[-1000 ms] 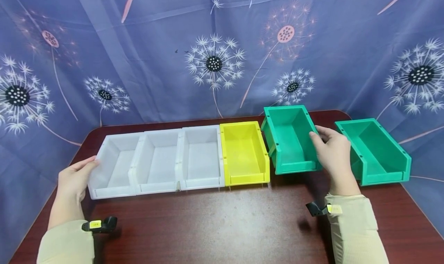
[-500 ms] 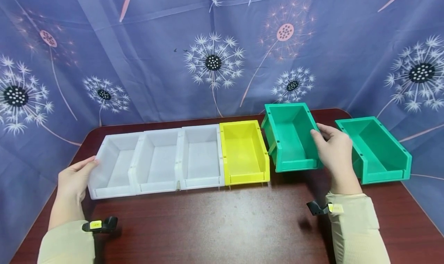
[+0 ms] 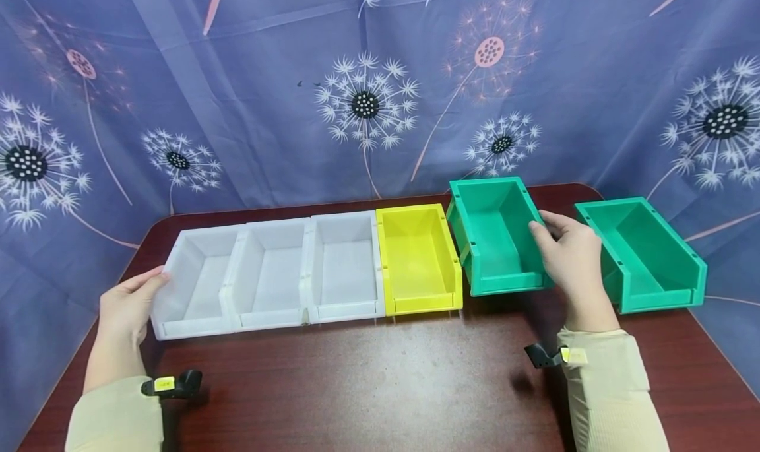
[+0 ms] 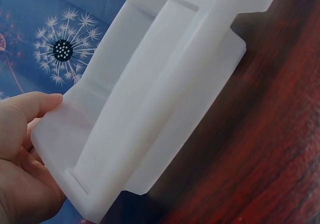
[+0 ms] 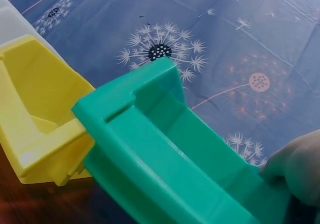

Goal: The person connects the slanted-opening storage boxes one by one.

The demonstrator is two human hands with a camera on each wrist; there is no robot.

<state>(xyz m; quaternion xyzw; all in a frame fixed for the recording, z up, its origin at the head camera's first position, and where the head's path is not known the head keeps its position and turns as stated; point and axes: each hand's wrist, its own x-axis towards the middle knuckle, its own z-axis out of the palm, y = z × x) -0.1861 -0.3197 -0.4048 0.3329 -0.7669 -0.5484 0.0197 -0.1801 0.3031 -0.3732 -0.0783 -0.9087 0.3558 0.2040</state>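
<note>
Right hand (image 3: 571, 257) curled over right wall of green bin (image 3: 495, 237), thumb inside, fingers outside; bin tilted, its left edge raised against yellow bin (image 3: 418, 260). Left hand (image 3: 127, 303) flat, fingers straight, pressed against outer left wall of leftmost white bin (image 3: 198, 287), gripping nothing. Three white bins and yellow one sit in touching row on dark red bench (image 3: 380, 379). Second green bin (image 3: 644, 254) stands apart, just right of right hand.
</note>
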